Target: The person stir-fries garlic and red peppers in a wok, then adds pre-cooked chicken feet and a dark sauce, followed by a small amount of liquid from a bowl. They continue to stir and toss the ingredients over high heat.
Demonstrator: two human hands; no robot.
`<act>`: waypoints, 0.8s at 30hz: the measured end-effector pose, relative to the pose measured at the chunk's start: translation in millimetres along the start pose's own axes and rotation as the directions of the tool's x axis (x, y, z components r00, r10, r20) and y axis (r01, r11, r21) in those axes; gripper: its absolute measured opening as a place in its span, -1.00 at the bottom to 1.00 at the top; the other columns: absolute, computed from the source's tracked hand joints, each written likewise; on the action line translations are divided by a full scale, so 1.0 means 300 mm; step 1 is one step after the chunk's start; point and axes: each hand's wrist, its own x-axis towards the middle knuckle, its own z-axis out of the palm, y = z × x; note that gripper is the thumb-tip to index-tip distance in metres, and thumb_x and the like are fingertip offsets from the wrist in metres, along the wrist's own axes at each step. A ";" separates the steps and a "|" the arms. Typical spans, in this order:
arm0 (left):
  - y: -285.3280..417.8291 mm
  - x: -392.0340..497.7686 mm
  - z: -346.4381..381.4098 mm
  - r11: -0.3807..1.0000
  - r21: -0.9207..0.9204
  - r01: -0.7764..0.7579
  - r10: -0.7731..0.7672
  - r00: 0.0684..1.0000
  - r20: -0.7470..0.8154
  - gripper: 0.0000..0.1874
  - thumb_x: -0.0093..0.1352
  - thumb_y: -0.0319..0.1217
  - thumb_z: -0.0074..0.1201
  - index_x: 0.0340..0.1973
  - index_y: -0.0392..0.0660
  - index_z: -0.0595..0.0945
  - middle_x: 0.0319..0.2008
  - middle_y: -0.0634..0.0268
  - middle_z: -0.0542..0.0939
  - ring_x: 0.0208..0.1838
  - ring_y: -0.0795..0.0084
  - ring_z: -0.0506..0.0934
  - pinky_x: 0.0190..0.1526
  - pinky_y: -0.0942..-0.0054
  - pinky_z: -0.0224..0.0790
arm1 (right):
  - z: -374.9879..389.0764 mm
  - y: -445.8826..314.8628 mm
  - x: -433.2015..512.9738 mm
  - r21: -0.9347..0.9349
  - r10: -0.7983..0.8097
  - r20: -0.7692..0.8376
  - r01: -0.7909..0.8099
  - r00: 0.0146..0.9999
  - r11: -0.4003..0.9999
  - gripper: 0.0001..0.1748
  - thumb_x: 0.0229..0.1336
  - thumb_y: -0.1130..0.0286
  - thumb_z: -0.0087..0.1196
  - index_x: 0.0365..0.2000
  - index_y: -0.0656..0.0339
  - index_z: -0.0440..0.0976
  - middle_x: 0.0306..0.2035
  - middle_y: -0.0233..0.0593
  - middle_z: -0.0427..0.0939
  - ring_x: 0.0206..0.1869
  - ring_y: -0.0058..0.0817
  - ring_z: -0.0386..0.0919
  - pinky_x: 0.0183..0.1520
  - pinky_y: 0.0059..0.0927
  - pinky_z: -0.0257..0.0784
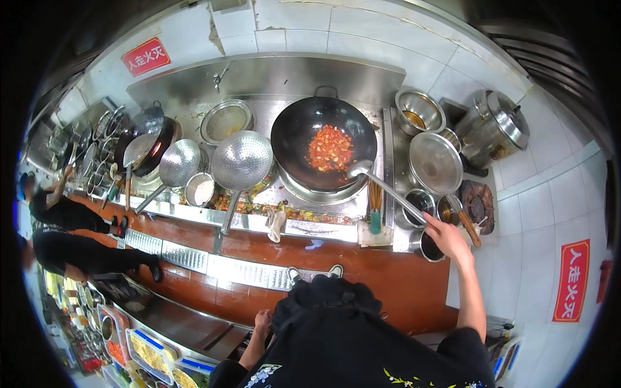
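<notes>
My right hand grips the end of a long-handled steel ladle. The ladle's bowl rests against the near right inner side of a black iron wok. Chopped red pieces, apparently chili, mixed with pale bits, lie in the wok's middle. The wok sits over a round metal burner ring. My left hand hangs low beside my body, its fingers curled; whether it holds anything is not visible. Below my right hand stand a dark pot and a wooden-handled strainer.
Left of the wok are a perforated skimmer, a second skimmer and a white-filled cup. A bamboo brush and a rag lie along the front edge. Food tubs stand behind me. Two people in black are at left.
</notes>
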 end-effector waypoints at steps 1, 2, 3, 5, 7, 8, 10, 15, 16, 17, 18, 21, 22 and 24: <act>0.008 0.030 -0.007 0.999 -0.030 0.027 -0.026 0.999 0.028 -0.72 0.48 -0.28 -0.03 -0.21 -0.21 0.68 -0.37 0.22 0.69 -0.29 0.42 0.63 -0.24 0.41 0.48 | 0.053 -0.006 0.062 0.008 0.011 0.025 -0.011 1.000 1.000 -0.48 0.32 0.22 0.03 0.28 -0.15 0.36 -0.21 0.05 0.64 -0.17 0.00 0.61 -0.07 -0.18 0.49; 0.024 0.070 -0.007 0.997 -0.062 0.055 -0.051 0.997 0.059 -0.73 0.48 -0.30 -0.03 -0.24 -0.21 0.67 -0.40 0.23 0.68 -0.32 0.45 0.61 -0.30 0.44 0.46 | 0.129 -0.008 0.151 0.051 0.086 0.079 -0.090 0.993 0.995 -0.46 0.32 0.19 0.01 0.30 -0.21 0.33 -0.21 0.11 0.62 -0.17 0.05 0.59 -0.08 -0.12 0.47; 0.037 0.102 -0.013 0.991 -0.101 0.083 -0.074 0.993 0.088 -0.74 0.48 -0.31 -0.02 -0.28 -0.22 0.67 -0.42 0.24 0.67 -0.35 0.49 0.60 -0.35 0.47 0.44 | 0.209 -0.004 0.245 0.006 0.073 0.045 -0.073 0.996 0.997 -0.45 0.32 0.17 -0.01 0.30 -0.20 0.32 -0.19 0.17 0.60 -0.17 0.09 0.58 -0.07 -0.09 0.46; 0.070 0.145 -0.037 0.900 -0.428 0.082 0.024 0.971 0.236 -0.75 0.47 -0.32 -0.03 -0.31 -0.22 0.65 -0.48 0.29 0.62 -0.44 0.53 0.54 -0.44 0.51 0.38 | 0.367 0.002 0.451 0.082 0.064 -0.042 -0.060 0.997 0.995 -0.46 0.32 0.17 -0.01 0.30 -0.12 0.33 -0.20 0.18 0.61 -0.13 0.14 0.57 -0.05 -0.08 0.46; 0.123 0.165 -0.049 0.872 -0.487 0.057 0.062 0.972 0.226 -0.77 0.48 -0.36 -0.07 -0.33 -0.20 0.62 -0.50 0.31 0.59 -0.47 0.54 0.51 -0.45 0.53 0.35 | 0.463 -0.012 0.639 0.620 0.122 0.037 -0.119 0.992 0.776 -0.45 0.37 0.17 0.01 0.30 0.06 0.33 -0.49 -0.19 0.58 -0.58 -0.43 0.49 -0.42 -0.37 0.43; 0.149 0.161 -0.049 0.920 -0.391 0.027 0.039 0.986 0.160 -0.79 0.48 -0.40 -0.10 -0.34 -0.19 0.59 -0.48 0.31 0.57 -0.45 0.54 0.50 -0.42 0.53 0.36 | 0.494 -0.025 0.688 0.758 0.153 0.077 -0.157 0.985 0.633 -0.45 0.37 0.17 0.02 0.31 0.04 0.32 -0.51 -0.27 0.53 -0.62 -0.54 0.41 -0.49 -0.41 0.36; 0.192 0.132 -0.049 0.946 -0.324 -0.013 0.042 0.996 0.082 -0.79 0.50 -0.42 -0.15 -0.35 -0.16 0.56 -0.47 0.32 0.56 -0.44 0.53 0.49 -0.41 0.53 0.37 | 0.573 -0.096 0.741 0.822 0.244 0.044 -0.174 0.969 0.543 -0.43 0.37 0.16 0.01 0.33 -0.01 0.30 -0.53 -0.33 0.49 -0.66 -0.61 0.34 -0.59 -0.42 0.30; 0.193 0.059 -0.038 0.957 -0.276 0.093 -0.032 0.975 0.219 -0.78 0.47 -0.32 -0.05 -0.32 -0.17 0.62 -0.60 0.40 0.50 -0.60 0.58 0.40 -0.56 0.56 0.22 | 0.650 -0.124 0.622 0.472 0.145 0.006 -0.130 0.989 0.872 -0.42 0.37 0.15 -0.03 0.34 -0.03 0.27 -0.21 0.00 0.66 -0.32 -0.22 0.60 -0.12 -0.29 0.50; 0.162 0.041 -0.012 0.934 -0.341 0.105 -0.059 0.988 0.140 -0.77 0.47 -0.30 -0.03 -0.30 -0.16 0.62 -0.61 0.41 0.50 -0.59 0.58 0.42 -0.55 0.55 0.24 | 0.639 -0.081 0.568 0.415 -0.037 -0.072 0.064 0.997 0.907 -0.43 0.37 0.17 -0.02 0.33 -0.01 0.28 -0.19 -0.03 0.66 -0.32 -0.28 0.59 -0.12 -0.31 0.49; 0.122 0.034 -0.006 0.938 -0.331 0.107 -0.071 0.990 0.120 -0.77 0.47 -0.28 -0.02 -0.28 -0.16 0.63 -0.60 0.40 0.51 -0.58 0.56 0.43 -0.55 0.54 0.25 | 0.615 -0.032 0.502 0.335 -0.086 -0.078 0.108 0.993 0.936 -0.45 0.37 0.20 -0.01 0.33 0.02 0.29 -0.17 -0.05 0.66 -0.32 -0.33 0.59 -0.12 -0.32 0.48; 0.072 0.025 0.009 0.941 -0.320 0.112 -0.084 0.991 0.099 -0.76 0.47 -0.26 -0.02 -0.26 -0.16 0.64 -0.59 0.39 0.53 -0.57 0.55 0.45 -0.55 0.53 0.26 | 0.565 0.015 0.450 0.339 -0.157 -0.072 0.172 0.985 0.925 -0.45 0.37 0.22 0.00 0.32 0.06 0.30 -0.19 -0.11 0.65 -0.33 -0.39 0.56 -0.14 -0.34 0.47; -0.092 0.018 0.074 0.936 -0.344 0.070 -0.043 0.995 0.087 -0.71 0.47 -0.21 0.00 -0.17 -0.17 0.66 -0.53 0.36 0.59 -0.51 0.49 0.52 -0.54 0.48 0.32 | 0.311 0.072 0.286 0.515 0.058 0.218 -0.165 0.974 0.841 -0.45 0.36 0.27 0.03 0.31 0.15 0.31 -0.17 -0.27 0.63 -0.35 -0.58 0.46 -0.22 -0.48 0.43; -0.152 0.017 0.088 0.933 -0.356 0.049 -0.017 0.996 0.091 -0.69 0.47 -0.19 0.01 -0.13 -0.17 0.67 -0.51 0.34 0.61 -0.49 0.47 0.55 -0.53 0.46 0.34 | 0.224 0.050 0.214 0.432 0.068 0.170 -0.136 0.983 0.891 -0.45 0.36 0.29 0.03 0.31 0.14 0.32 -0.22 -0.33 0.62 -0.40 -0.63 0.40 -0.27 -0.53 0.39; -0.248 0.018 0.108 0.809 -0.554 0.194 -0.093 0.974 0.206 -0.66 0.47 -0.17 0.01 -0.09 -0.17 0.67 -0.47 0.31 0.63 -0.44 0.41 0.58 -0.50 0.43 0.38 | 0.035 -0.018 0.087 0.378 0.080 0.102 -0.113 0.992 0.919 -0.47 0.35 0.35 0.01 0.30 0.13 0.34 -0.32 -0.43 0.58 -0.47 -0.70 0.31 -0.35 -0.59 0.32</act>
